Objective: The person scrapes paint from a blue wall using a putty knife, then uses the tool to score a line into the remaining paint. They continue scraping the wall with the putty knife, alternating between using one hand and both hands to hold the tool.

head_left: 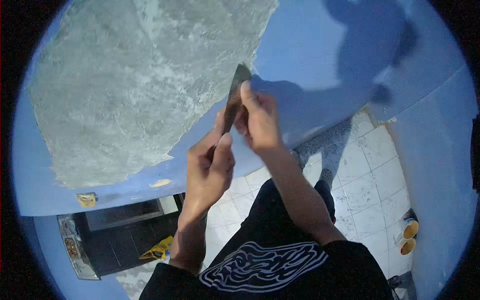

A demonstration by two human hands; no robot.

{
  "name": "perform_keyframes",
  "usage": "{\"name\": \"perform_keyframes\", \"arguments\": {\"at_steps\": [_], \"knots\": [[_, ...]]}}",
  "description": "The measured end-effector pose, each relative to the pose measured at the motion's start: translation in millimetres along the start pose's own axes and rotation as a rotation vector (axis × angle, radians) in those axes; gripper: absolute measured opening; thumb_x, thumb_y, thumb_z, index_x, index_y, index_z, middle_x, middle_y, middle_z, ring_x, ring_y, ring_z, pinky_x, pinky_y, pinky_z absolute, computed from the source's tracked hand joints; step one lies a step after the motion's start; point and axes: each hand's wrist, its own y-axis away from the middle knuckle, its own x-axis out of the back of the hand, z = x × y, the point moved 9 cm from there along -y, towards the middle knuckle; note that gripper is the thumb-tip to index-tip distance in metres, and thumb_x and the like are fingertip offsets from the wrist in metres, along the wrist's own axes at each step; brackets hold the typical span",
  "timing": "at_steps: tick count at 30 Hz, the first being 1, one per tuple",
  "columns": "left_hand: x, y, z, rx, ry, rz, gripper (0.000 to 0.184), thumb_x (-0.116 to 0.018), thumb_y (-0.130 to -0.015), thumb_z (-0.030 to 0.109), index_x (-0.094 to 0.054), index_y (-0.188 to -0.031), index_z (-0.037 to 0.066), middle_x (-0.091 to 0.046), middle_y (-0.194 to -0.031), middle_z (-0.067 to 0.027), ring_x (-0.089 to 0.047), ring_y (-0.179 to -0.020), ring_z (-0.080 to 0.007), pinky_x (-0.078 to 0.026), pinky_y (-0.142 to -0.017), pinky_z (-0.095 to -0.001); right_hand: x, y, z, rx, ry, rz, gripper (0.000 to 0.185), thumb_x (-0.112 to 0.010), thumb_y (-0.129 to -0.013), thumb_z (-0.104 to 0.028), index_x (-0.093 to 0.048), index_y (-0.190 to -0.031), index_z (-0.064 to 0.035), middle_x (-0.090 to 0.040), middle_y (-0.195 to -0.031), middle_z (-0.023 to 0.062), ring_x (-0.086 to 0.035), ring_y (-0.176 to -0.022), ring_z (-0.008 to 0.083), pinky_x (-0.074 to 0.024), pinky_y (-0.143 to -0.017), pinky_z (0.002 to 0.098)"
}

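Flat blade [233,102] in front of grey wall patch [125,90], near its lower-right edge | long axis steep, tip leaning right | left hand [209,162] pinches lower end | right hand [261,120] nearer tip, thumb pressing blade, fingers curled | wall contact: cannot tell

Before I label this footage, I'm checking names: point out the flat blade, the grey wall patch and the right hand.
Flat blade [234,95]: head view, middle of its exposed dark face.
Grey wall patch [125,92]: head view, middle of its rough surface.
Right hand [261,120]: head view, middle of the hand.
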Motion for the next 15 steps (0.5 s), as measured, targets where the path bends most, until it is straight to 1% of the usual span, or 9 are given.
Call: {"name": "perform_keyframes", "arguments": {"at_steps": [5, 6, 7, 8, 9, 12, 13, 14, 15], "knots": [[5, 2, -3, -0.01, -0.037, 0.029, 0.044, -0.049, -0.101, 0.024, -0.046, -0.142, 0.006, -0.041, -0.06, 0.0066, -0.037, -0.051, -0.0021, -0.032, -0.047, -0.02, -5, 4, 5, -0.001, -0.008, 0.03, 0.051, -0.056, -0.097, -0.041, -0.056, -0.063, -0.0044, -0.051, -0.051, 0.0023, -0.043, -0.037, 0.0097, -0.0291, -0.035, 0.0259], [-3, -5, 19, -0.164, -0.112, -0.052, 0.044, -0.05, -0.101, 0.024, -0.046, -0.141, 0.006, -0.043, -0.062, 0.0056, -0.039, -0.053, -0.0025, -0.034, -0.048, -0.0205, 6, 0, -3, 0.004, 0.038, 0.126, 0.051, -0.056, -0.097, -0.042, -0.055, -0.062, -0.005, -0.051, -0.051, 0.002, -0.042, -0.038, 0.0096, -0.0291, -0.036, 0.0258], [-7, -12, 11, -0.148, -0.099, -0.043, 0.044, -0.05, -0.101, 0.024, -0.046, -0.141, 0.006, -0.043, -0.062, 0.0056, -0.039, -0.053, -0.0025, -0.034, -0.048, -0.0205, 19, 1, -9, -0.016, 0.094, 0.22, 0.051, -0.056, -0.097, -0.042, -0.054, -0.061, -0.0057, -0.05, -0.051, 0.0017, -0.042, -0.038, 0.0094, -0.029, -0.036, 0.0256], [-16, -19, 5, -0.181, -0.113, -0.054, 0.046, -0.049, -0.101, 0.027, -0.044, -0.142, 0.007, -0.04, -0.059, 0.0067, -0.036, -0.049, -0.0022, -0.03, -0.044, -0.0202, 22, 0, -22, 0.081, 0.053, 0.204, 0.051, -0.057, -0.096, -0.043, -0.054, -0.061, -0.007, -0.051, -0.051, 0.0016, -0.042, -0.038, 0.0089, -0.0293, -0.037, 0.0253], [-24, -22, 5, -0.226, -0.128, -0.066, 0.048, -0.049, -0.101, 0.03, -0.043, -0.144, 0.008, -0.038, -0.056, 0.0078, -0.034, -0.044, -0.0018, -0.026, -0.041, -0.0198, 15, -3, -28, 0.138, -0.018, 0.067, 0.049, -0.057, -0.096, -0.043, -0.055, -0.061, -0.0074, -0.051, -0.051, 0.0014, -0.042, -0.038, 0.0087, -0.0288, -0.036, 0.0255], [-13, -3, -2, -0.146, -0.071, -0.025, 0.048, -0.048, -0.102, 0.03, -0.043, -0.143, 0.006, -0.039, -0.055, 0.0079, -0.035, -0.043, -0.0014, -0.028, -0.039, -0.0193, 9, 5, -2, -0.004, 0.026, 0.044, 0.046, -0.059, -0.095, -0.04, -0.059, -0.064, -0.0059, -0.052, -0.052, 0.0017, -0.041, -0.037, 0.009, -0.0275, -0.034, 0.0255], [-6, -3, -7, -0.098, -0.055, -0.016, 0.048, -0.048, -0.102, 0.029, -0.043, -0.143, 0.006, -0.039, -0.054, 0.0079, -0.035, -0.042, -0.0013, -0.028, -0.038, -0.0191, 4, 5, 1, -0.011, 0.037, 0.002, 0.046, -0.054, -0.098, -0.039, -0.059, -0.067, -0.0057, -0.054, -0.056, 0.0017, -0.042, -0.041, 0.0076, -0.0272, -0.037, 0.0234], [-3, -2, -6, -0.041, -0.05, -0.04, 0.045, -0.048, -0.102, 0.024, -0.044, -0.142, 0.004, -0.044, -0.064, 0.0048, -0.04, -0.056, -0.0031, -0.036, -0.051, -0.0205, 5, 6, 2, -0.005, 0.035, 0.003, 0.046, -0.054, -0.098, -0.039, -0.059, -0.067, -0.0055, -0.054, -0.057, 0.0015, -0.042, -0.041, 0.0076, -0.0273, -0.037, 0.0233], [-5, -2, -7, -0.042, -0.053, -0.046, 0.045, -0.048, -0.102, 0.024, -0.044, -0.142, 0.004, -0.044, -0.064, 0.0048, -0.04, -0.056, -0.0031, -0.036, -0.051, -0.0205, 6, 4, 1, 0.006, 0.035, -0.002, 0.047, -0.053, -0.098, -0.04, -0.059, -0.068, -0.0054, -0.054, -0.057, 0.0014, -0.042, -0.041, 0.0076, -0.0274, -0.037, 0.0231]]}}
